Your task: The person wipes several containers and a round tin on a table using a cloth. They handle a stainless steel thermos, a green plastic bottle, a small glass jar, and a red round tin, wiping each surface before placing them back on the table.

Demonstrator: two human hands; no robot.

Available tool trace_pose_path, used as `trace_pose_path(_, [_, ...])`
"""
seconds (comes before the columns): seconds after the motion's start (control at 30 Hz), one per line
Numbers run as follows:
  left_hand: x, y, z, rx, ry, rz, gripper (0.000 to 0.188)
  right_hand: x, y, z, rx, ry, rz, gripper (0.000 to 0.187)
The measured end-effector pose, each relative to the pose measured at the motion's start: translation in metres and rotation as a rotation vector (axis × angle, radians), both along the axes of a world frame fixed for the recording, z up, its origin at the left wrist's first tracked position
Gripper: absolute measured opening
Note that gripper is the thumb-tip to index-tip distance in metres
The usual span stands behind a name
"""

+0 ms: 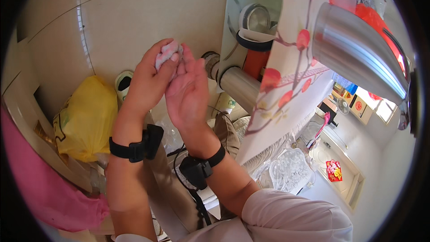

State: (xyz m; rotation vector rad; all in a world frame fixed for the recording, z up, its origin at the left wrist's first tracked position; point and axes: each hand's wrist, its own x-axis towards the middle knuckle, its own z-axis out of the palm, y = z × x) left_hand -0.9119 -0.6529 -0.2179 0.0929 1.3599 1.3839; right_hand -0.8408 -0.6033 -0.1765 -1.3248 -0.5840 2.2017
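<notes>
My left hand (152,74) is closed around a small, crumpled pink-and-white cloth (168,53), its thumb pressing on the fabric. Close beside it, my right hand (188,94) is turned palm up, fingers spread apart and slightly bent. The right fingertips are near the cloth, and whether they touch it I cannot tell. Both hands are held up in front of me over the pale tiled floor (152,9). A black strap with a small box circles each wrist.
A table with a flowered cloth (291,62) rises at the right, bearing a steel kettle (358,49). A shelf beneath holds a metal pot (257,18). At left sit a knotted yellow plastic bag (87,118), a shoe (122,84) and pink fabric (49,188).
</notes>
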Motion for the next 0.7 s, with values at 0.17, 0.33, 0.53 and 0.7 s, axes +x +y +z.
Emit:
trace_pose_path(0.17, [0.024,-0.013,0.058,-0.046,0.036,0.117,0.074,0.015,-0.007,0.055,-0.068,-0.077,0.257,0.054])
trace_pose_path(0.33, [0.044,-0.025,0.126,0.144,-0.081,0.243,0.098,0.032,0.009,0.099,-0.049,-0.061,0.380,0.043])
trace_pose_path(0.53, [0.100,-0.006,0.195,0.199,0.062,0.405,0.089,0.088,0.049,0.163,-0.029,0.045,0.451,0.028])
trace_pose_path(0.7, [0.171,0.015,0.260,0.023,0.438,0.289,0.089,0.145,0.102,0.218,-0.107,0.172,0.492,0.018])
